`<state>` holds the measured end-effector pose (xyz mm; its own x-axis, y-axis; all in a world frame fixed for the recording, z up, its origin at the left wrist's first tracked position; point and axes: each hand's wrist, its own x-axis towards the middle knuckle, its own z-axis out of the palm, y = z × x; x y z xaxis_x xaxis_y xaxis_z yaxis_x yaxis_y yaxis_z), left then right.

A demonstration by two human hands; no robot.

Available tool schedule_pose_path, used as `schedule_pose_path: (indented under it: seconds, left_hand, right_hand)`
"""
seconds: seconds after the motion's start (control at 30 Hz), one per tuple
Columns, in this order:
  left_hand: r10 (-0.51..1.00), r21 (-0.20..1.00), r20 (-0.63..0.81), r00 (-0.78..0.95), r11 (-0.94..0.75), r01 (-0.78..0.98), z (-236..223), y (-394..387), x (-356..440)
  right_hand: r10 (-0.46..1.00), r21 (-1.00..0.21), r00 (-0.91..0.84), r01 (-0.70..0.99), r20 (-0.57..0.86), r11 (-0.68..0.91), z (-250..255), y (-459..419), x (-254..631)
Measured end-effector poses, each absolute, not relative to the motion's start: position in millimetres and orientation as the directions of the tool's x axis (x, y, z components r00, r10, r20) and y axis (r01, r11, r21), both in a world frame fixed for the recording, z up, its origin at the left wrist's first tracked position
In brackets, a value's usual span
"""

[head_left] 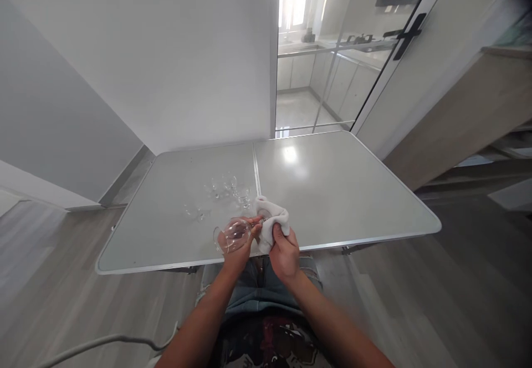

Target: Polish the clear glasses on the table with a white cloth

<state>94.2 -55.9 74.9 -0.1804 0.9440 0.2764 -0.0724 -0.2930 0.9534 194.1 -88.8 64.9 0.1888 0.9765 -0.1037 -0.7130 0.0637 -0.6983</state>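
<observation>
A clear wine glass (pixel 233 235) lies tilted on its side in my left hand (pixel 241 244), its bowl pointing left. My left fingers are closed around it near the stem. A white cloth (pixel 272 218) is gripped in my right hand (pixel 286 253), thumb on top. The cloth wraps over the glass's foot end, which it partly hides. Both hands are held close together over the table's near edge. Beyond them, several more clear glasses (pixel 230 182) stand on the left half of the table, their outlines faint.
The grey folding table (pixel 353 196) has a metal rim and a centre seam. A white wall (pixel 166 52) rises behind it. At the back right is a glass door (pixel 316 91) with a black handle (pixel 409 35). Wooden shelving (pixel 457 113) stands right; a pale cable (pixel 112 339) runs lower left.
</observation>
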Motion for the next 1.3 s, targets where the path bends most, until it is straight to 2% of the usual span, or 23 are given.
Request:
schedule_pose_path:
  seconds: [0.13,0.33,0.53,0.7,0.83,1.07,1.2,1.3]
  left_hand:
    - [0.935,0.955,0.275,-0.224,-0.293,-0.048,79,-52,94]
    - [0.938,0.948,0.284,-0.199,-0.306,-0.090,77,-54,97]
    - [0.927,0.940,0.303,-0.222,-0.329,-0.089,82,-50,97]
    - [0.926,0.939,0.305,-0.222,-0.331,-0.089,82,-49,96]
    - [0.934,0.945,0.311,-0.177,-0.324,-0.052,81,-57,100]
    - [0.911,0.963,0.263,-0.318,-0.270,0.021,84,-48,101]
    - [0.947,0.970,0.233,-0.221,-0.243,-0.022,79,-55,103]
    - [0.952,0.964,0.255,-0.170,-0.265,-0.034,77,-62,105]
  right_hand:
    - [0.980,-0.665,0.135,-0.747,-0.148,0.003,62,-92,194]
    - [0.973,-0.662,0.203,-0.745,-0.111,0.080,71,-91,199]
    - [0.989,-0.630,0.075,-0.776,-0.131,-0.024,78,-88,196]
    - [0.983,-0.642,0.160,-0.764,-0.087,0.067,79,-89,199]
    - [0.991,-0.631,0.118,-0.775,-0.067,0.050,81,-78,203]
    - [0.990,-0.632,0.089,-0.775,-0.111,-0.001,69,-92,190]
    - [0.978,-0.666,0.189,-0.741,-0.090,0.082,71,-89,195]
    - [0.979,-0.678,0.188,-0.729,-0.073,0.089,73,-79,202]
